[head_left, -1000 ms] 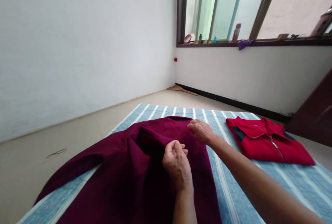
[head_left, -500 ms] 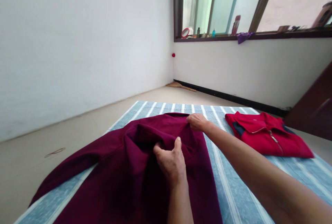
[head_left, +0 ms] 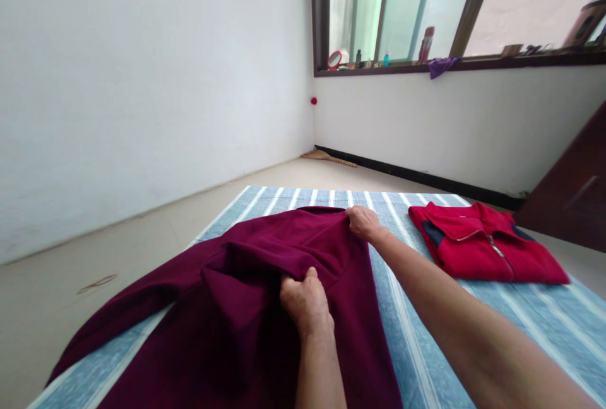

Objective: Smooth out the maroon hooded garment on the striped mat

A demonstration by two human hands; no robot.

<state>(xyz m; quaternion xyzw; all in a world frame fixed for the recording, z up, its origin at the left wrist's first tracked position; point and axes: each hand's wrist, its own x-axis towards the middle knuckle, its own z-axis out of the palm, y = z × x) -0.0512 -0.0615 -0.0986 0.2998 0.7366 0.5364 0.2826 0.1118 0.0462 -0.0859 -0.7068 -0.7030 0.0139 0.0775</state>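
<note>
A dark maroon long-sleeved garment [head_left: 184, 327] lies spread over the striped cloth, one sleeve trailing to the lower left. My left hand [head_left: 307, 300] is closed on a raised fold in its middle, thumb on top and the other fingers hidden by the fabric. Farther off, my right hand [head_left: 362, 222] pinches the garment's upper right edge near the shoulder. Between the two hands the fabric runs in creases. To the right, apart from both hands, lies a folded red zip-up jacket [head_left: 487, 242] with dark blue patches.
A blue and white striped cloth [head_left: 411, 333] covers the surface under the clothes. Beyond its far edge a broom [head_left: 326, 157] rests on the floor by the wall. Bottles, a round mirror [head_left: 334, 60] and a purple cloth [head_left: 441, 67] are on the windowsill.
My left hand has come slightly nearer and its thumb has closed down onto the fabric. The raised fold has spread toward the left. My right hand keeps its hold on the edge.
</note>
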